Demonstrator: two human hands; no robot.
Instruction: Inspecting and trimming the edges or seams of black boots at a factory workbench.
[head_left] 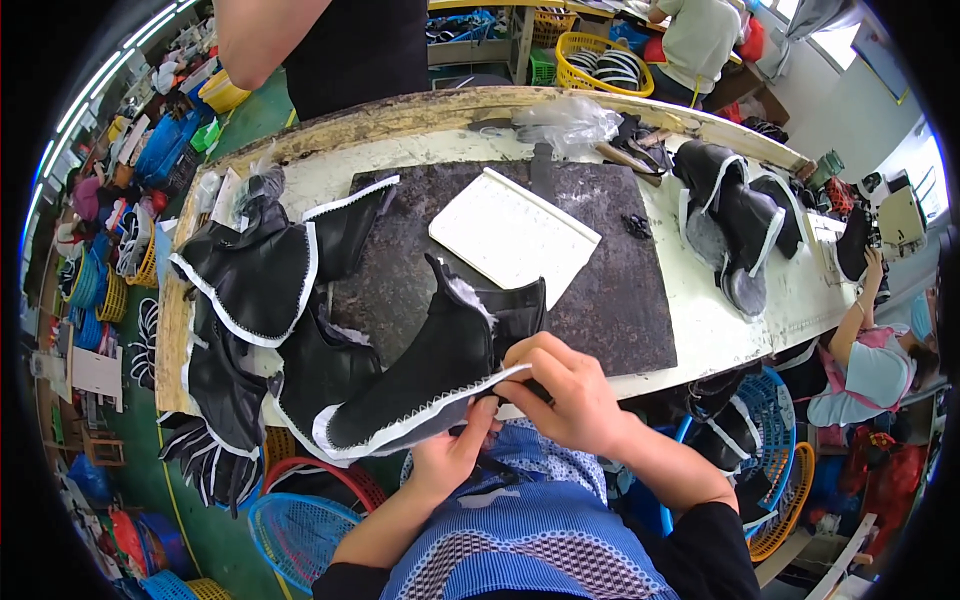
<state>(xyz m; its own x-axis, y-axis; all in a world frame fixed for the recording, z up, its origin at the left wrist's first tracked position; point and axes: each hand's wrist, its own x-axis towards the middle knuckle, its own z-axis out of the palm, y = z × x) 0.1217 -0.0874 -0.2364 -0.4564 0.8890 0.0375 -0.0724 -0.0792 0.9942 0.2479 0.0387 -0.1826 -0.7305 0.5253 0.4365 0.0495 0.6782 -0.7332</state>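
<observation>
A black boot upper (425, 365) with a white, zigzag-stitched lower edge and pale fuzzy lining lies across the table's near edge, its toe pointing left. My right hand (572, 392) pinches the end of its white edging at the heel. Just below, my left hand (455, 452) grips the underside of the same edge, thumb up; some of its fingers are hidden behind the upper. More black boot uppers (262, 268) with white borders are heaped at the left of the table, touching the one I hold.
A white board (510, 232) rests on a dark slab (625, 300) mid-table. Several uppers (735, 215) stand at the right beside tools (635, 155) and a clear plastic bag (568, 122). Baskets (300, 530) flank me below the table. One person (360, 60) stands opposite; another (865, 365) works at right.
</observation>
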